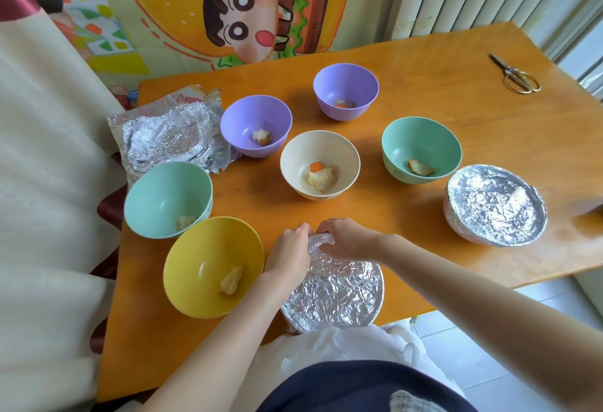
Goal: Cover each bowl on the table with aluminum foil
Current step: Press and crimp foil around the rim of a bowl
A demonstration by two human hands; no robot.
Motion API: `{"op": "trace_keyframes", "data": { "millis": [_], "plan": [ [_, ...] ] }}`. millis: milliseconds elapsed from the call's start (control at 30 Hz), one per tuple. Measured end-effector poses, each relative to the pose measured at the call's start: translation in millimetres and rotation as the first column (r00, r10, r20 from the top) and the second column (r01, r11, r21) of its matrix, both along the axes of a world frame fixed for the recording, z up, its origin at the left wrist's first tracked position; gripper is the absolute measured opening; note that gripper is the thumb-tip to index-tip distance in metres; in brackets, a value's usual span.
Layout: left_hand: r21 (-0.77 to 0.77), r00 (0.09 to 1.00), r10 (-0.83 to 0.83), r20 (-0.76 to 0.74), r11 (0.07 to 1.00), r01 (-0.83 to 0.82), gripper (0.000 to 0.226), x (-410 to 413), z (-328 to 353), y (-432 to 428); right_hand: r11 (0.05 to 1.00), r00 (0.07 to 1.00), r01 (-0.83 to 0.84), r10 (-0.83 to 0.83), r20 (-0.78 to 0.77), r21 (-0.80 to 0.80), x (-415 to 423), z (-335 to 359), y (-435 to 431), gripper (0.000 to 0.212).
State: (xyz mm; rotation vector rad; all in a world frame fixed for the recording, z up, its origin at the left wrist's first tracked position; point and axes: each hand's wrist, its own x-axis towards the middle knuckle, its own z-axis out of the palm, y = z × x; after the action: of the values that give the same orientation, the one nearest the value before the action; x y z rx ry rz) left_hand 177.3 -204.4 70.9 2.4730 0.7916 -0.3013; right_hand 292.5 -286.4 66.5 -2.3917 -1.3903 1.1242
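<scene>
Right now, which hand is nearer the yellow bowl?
Left. The left hand is just beside the yellow bowl; the right hand is farther, past it, on the foil-covered bowl.

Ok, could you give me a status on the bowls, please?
Left hand, right hand pinching foil on near bowl. Right bowl covered, six open. Nothing blocking.
</scene>
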Motion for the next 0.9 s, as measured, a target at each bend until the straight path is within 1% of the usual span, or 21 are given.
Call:
{"op": "trace_keyframes", "data": {
  "millis": [67, 133, 267, 400, 533, 667, 800, 900],
  "plan": [
    [0.001, 1.0, 0.007, 0.024, 1.0, -0.007, 0.036, 1, -1, 0, 0.997, 0.998, -0.055, 0.054, -0.015, -0.049, 2, 3, 2, 0.044],
    [0.014, 0.998, 0.001, 0.055, 1.0, -0.002, 0.037, 3, -3, -2, 0.995, 0.997, -0.073, 0.071, -0.034, -0.068, 4, 5, 4, 0.044],
    [0.03, 0.997, -0.01, 0.079, 1.0, 0.008, 0.036, 6, -3, -3, 0.996, 0.997, -0.054, 0.05, -0.052, -0.069, 3, 6, 7, 0.042],
    [0.013, 0.995, -0.021, 0.097, 1.0, 0.02, 0.037, 5, -4, -2, 0.999, 0.999, -0.015, 0.013, -0.044, -0.05, -1, 0, 5, 0.042],
    [0.023, 0.994, -0.019, 0.103, 1.0, 0.017, 0.039, 7, -6, 3, 0.999, 0.994, 0.011, -0.016, -0.108, -0.044, 8, 5, -4, 0.048],
    [0.002, 0.993, -0.008, 0.116, 1.0, 0.007, 0.044, 10, -8, 7, 0.997, 0.994, 0.066, -0.068, -0.091, -0.029, 14, 7, -17, 0.036],
    [-0.003, 0.992, -0.038, 0.118, 0.999, 0.039, 0.043, 10, -10, 3, 0.993, 0.991, 0.114, -0.115, -0.063, -0.007, 11, 0, -25, 0.035],
    [0.009, 0.992, -0.038, 0.121, 0.999, 0.037, 0.042, 10, -11, 2, 0.993, 0.99, 0.112, -0.114, -0.081, -0.025, 16, 1, -25, 0.035]
  ]
}}
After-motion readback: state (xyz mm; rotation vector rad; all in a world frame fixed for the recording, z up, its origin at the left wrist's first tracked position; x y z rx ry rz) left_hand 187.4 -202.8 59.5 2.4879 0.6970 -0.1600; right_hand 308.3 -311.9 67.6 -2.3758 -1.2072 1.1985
